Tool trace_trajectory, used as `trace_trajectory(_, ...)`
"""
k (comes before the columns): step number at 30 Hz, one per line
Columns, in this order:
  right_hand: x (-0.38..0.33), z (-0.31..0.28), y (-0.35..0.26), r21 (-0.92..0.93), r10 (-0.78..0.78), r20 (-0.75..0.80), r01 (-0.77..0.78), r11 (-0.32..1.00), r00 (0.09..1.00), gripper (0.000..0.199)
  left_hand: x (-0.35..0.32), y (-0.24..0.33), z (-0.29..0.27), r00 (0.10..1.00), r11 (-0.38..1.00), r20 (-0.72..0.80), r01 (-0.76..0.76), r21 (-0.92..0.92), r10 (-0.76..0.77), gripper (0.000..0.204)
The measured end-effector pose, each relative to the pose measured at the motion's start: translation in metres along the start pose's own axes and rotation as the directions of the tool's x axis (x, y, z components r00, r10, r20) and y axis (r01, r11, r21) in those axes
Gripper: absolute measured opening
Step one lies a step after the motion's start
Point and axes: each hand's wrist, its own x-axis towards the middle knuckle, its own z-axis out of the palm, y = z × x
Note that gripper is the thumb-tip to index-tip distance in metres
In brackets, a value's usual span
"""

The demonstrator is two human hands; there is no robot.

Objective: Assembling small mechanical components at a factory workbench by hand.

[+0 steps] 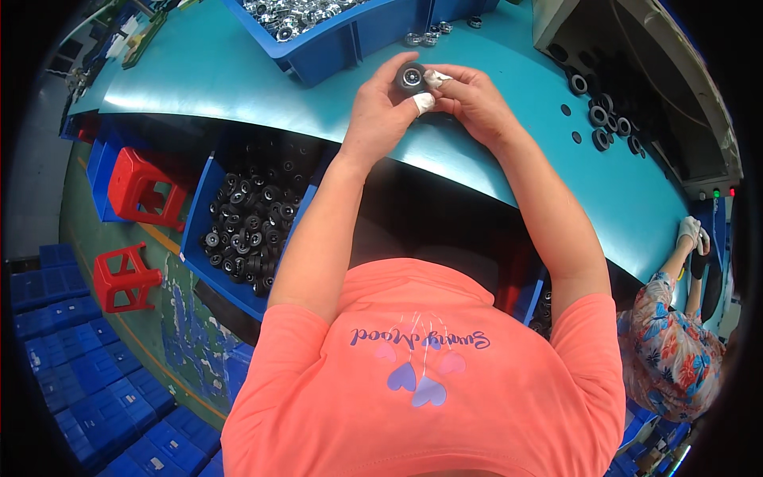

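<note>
Over the teal table (286,107), near its front edge, both my hands close round one small toy wheel (412,77) with a black tyre and a shiny silver hub. My left hand (383,111) grips it from the left, with white wrapping on the thumb tip. From the right, my right hand (470,97) pinches it, and white wrapping covers a fingertip there too. The wheel's hub face shows between the fingers; its far side is hidden. Just beyond my hands, several loose silver hubs (433,33) lie beside a blue bin (318,60).
Silver hubs fill that bin. Black tyres (598,116) lie at the right by a pale machine housing (636,48). Below the table, a blue crate (193,208) holds black wheels (253,222). Red stools (125,277) and stacked blue crates (87,366) stand left. Another person (675,342) works at right.
</note>
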Motion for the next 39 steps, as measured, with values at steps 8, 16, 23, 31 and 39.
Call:
trace_trajectory(8, 0.005, -0.004, 0.006, -0.065, 0.009, -0.005, -0.009, 0.998, 1.0, 0.037, -0.002, 0.005, 0.003, 0.999, 0.999, -0.042, 0.006, 0.035, -0.005, 0.053)
trace_trajectory(16, 0.002, 0.0, 0.006, -0.239, -0.036, -0.059, 0.021, 0.971, 0.998, 0.035, -0.004, 0.008, 0.009, 0.996, 0.947, -0.039, -0.059, 0.316, 0.075, 0.054)
trace_trajectory(23, 0.002, -0.006, 0.005, -0.102, 0.034, 0.002, -0.034, 0.994, 0.999, 0.035, -0.003, 0.0, 0.005, 0.999, 0.99, -0.024, -0.039, 0.138, 0.043, 0.053)
trace_trajectory(31, 0.003, -0.016, 0.001, 0.001, 0.091, 0.04, -0.091, 0.996, 0.995, 0.036, -0.002, 0.009, 0.005, 0.999, 0.997, -0.015, 0.048, -0.054, -0.049, 0.047)
trace_trajectory(39, -0.003, -0.105, -0.06, -0.764, -0.359, -0.263, 0.034, 0.645, 0.895, 0.034, -0.053, 0.029, -0.055, 0.944, 0.923, -0.271, -0.075, 0.377, 0.188, 0.047)
